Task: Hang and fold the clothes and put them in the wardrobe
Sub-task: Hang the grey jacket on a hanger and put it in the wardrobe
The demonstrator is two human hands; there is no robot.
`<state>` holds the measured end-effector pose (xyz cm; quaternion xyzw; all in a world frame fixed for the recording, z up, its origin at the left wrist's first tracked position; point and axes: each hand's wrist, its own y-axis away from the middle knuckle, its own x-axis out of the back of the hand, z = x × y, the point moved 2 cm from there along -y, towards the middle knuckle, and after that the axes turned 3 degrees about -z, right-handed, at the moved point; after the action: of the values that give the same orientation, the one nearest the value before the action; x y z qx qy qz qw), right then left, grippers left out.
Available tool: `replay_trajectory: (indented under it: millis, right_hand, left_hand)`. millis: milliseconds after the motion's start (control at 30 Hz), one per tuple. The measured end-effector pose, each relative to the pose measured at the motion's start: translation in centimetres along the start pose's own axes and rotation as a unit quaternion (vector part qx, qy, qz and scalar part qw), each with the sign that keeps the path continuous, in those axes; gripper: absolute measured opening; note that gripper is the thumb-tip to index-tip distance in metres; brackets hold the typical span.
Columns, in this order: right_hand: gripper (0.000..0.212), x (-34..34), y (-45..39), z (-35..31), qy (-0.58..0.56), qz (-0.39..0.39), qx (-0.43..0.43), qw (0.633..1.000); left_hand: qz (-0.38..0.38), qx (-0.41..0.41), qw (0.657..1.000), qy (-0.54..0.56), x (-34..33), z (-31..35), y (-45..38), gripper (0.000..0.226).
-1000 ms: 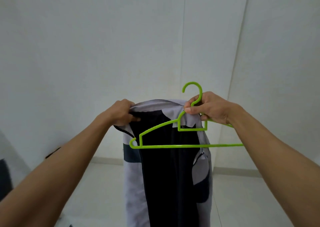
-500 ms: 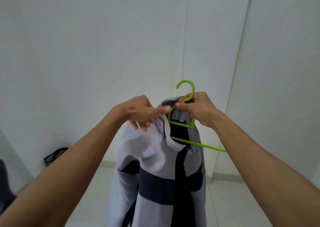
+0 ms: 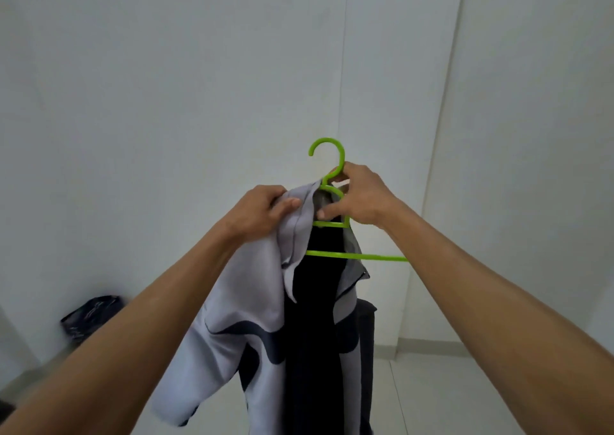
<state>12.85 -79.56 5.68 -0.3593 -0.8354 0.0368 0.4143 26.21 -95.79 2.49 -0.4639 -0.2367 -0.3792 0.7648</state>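
Now we hold the green hanger (image 3: 332, 225) by its neck at frame centre, our right hand (image 3: 360, 198) curled round it so the hook stays free. Our left hand (image 3: 262, 212) pinches the grey jacket (image 3: 242, 301) at the collar, probably to drape that shoulder over the hanger's hidden arm.

jacket (image 3: 239, 301) left shoulder now over hanger (image 3: 332, 225); left hand (image 3: 262, 210) moved to collar

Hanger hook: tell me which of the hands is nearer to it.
Right. The right hand grips the hanger just below its hook; the left hand holds the jacket collar, farther left and lower.
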Motion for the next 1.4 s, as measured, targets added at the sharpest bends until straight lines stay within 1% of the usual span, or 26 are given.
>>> replay_trajectory:
  millis: [67, 100, 167, 200, 233, 300, 333, 367, 400, 433, 467, 567, 600, 700, 800, 867, 900, 967, 1067, 1100, 1167, 1233, 1300, 1333, 1367, 1400]
  right_hand:
    - [0.081, -0.4, 0.9, 0.1, 0.062, 0.095, 0.022, 0.993]
    - [0.079, -0.7, 1.7, 0.0, 0.076, 0.156, 0.051, 0.984]
    - [0.058, -1.5, 3.5, 0.4, 0.133, 0.272, 0.106, 0.947]
    - [0.047, -2.1, 4.2, 0.9, 0.157, 0.279, 0.102, 0.942]
    - [0.041, -2.7, 4.7, 1.5, 0.163, 0.239, 0.064, 0.955]
    - [0.043, -4.7, 5.6, 3.0, 0.163, 0.067, -0.059, 0.982]
    - [0.047, -5.8, 5.9, 3.8, 0.169, -0.01, -0.096, 0.981]
    - [0.056, -7.0, 6.2, 4.4, 0.169, -0.056, -0.122, 0.976]
    - [0.064, -7.9, 6.4, 4.9, 0.159, -0.067, -0.143, 0.975]
    - [0.065, -8.6, 6.4, 5.3, 0.137, -0.059, -0.158, 0.976]
    - [0.059, -9.3, 6.2, 5.5, 0.106, -0.052, -0.17, 0.978]
    - [0.022, -10.0, 5.5, 6.5, -0.072, -0.037, -0.223, 0.971]
    - [0.017, -9.7, 5.4, 7.0, -0.134, -0.024, -0.238, 0.962]
    - [0.015, -7.6, 5.1, 9.0, -0.296, 0.021, -0.239, 0.925]
    - [0.013, -4.6, 4.3, 10.6, -0.375, 0.095, -0.183, 0.904]
    - [0.015, -2.6, 3.8, 10.8, -0.376, 0.117, -0.151, 0.907]
    - [0.023, -1.6, 3.9, 10.4, -0.373, 0.101, -0.147, 0.911]
    - [0.04, 0.5, 4.2, 9.2, -0.338, 0.034, -0.14, 0.93]
    - [0.041, 3.3, 4.6, 7.8, -0.22, -0.099, -0.137, 0.961]
    - [0.042, 3.9, 4.6, 7.6, -0.172, -0.115, -0.141, 0.968]
    - [0.044, 4.8, 4.0, 7.2, -0.124, -0.06, -0.139, 0.981]
    - [0.036, 4.8, 3.3, 5.6, -0.165, 0.037, -0.117, 0.979]
    - [0.031, 4.2, 2.8, 3.1, -0.218, 0.122, -0.094, 0.964]
    - [0.03, 3.9, 2.6, 1.6, -0.237, 0.119, -0.079, 0.961]
    - [0.028, 3.7, 2.5, 0.2, -0.246, 0.067, -0.062, 0.965]
    - [0.023, 3.7, 2.9, -1.2, -0.238, -0.026, -0.051, 0.97]
  left_hand:
    - [0.018, 0.004, 1.0, -0.012, 0.6, 0.0, -0.6, 0.045]
    - [0.025, 0.013, 0.999, -0.02, 0.9, -0.1, -0.9, 0.044]
    - [0.039, 0.031, 0.998, -0.031, 1.5, -0.6, -1.2, 0.043]
    - [0.047, 0.037, 0.998, -0.032, 1.8, -0.9, -1.3, 0.044]
    - [0.055, 0.04, 0.997, -0.034, 2.1, -1.0, -1.4, 0.045]
    - [0.065, 0.045, 0.996, -0.03, 2.7, -1.1, -1.5, 0.045]
    - [0.067, 0.047, 0.996, -0.024, 2.9, -1.0, -1.6, 0.044]
    - [0.064, 0.047, 0.997, -0.021, 3.1, -0.7, -1.6, 0.044]
    - [0.06, 0.045, 0.997, -0.019, 3.2, -0.3, -1.7, 0.044]
    - [0.056, 0.04, 0.997, -0.017, 3.3, 0.2, -1.7, 0.044]
    - [0.053, 0.036, 0.998, -0.015, 3.4, 0.6, -1.7, 0.044]
    - [0.051, 0.034, 0.998, -0.002, 4.3, 0.8, -1.4, 0.044]
    - [0.055, 0.037, 0.998, 0.007, 4.9, 0.3, -1.1, 0.045]
    - [0.051, 0.05, 0.997, 0.031, 7.0, -1.8, 0.2, 0.046]
    - [0.002, 0.053, 0.997, 0.056, 8.1, -2.9, 1.9, 0.042]
    - [-0.016, 0.055, 0.996, 0.069, 8.1, -3.5, 2.5, 0.038]
    - [-0.022, 0.056, 0.996, 0.061, 8.0, -3.8, 2.7, 0.038]
    - [-0.032, 0.049, 0.998, 0.011, 7.7, -4.7, 2.9, 0.039]
    - [-0.022, 0.045, 0.997, -0.058, 7.0, -5.7, 2.8, 0.042]
    - [-0.019, 0.042, 0.996, -0.076, 6.7, -5.7, 2.8, 0.044]
    - [-0.014, 0.034, 0.993, -0.108, 5.6, -5.3, 2.9, 0.045]
    - [0.005, 0.052, 0.989, -0.14, 4.2, -4.8, 2.9, 0.04]
    - [0.037, 0.081, 0.982, -0.165, 2.7, -4.2, 2.6, 0.031]
    - [0.051, 0.091, 0.981, -0.165, 2.1, -4.0, 2.3, 0.029]
    - [0.062, 0.095, 0.982, -0.154, 1.7, -3.8, 2.0, 0.031]
    - [0.07, 0.092, 0.984, -0.132, 1.6, -3.5, 1.6, 0.035]
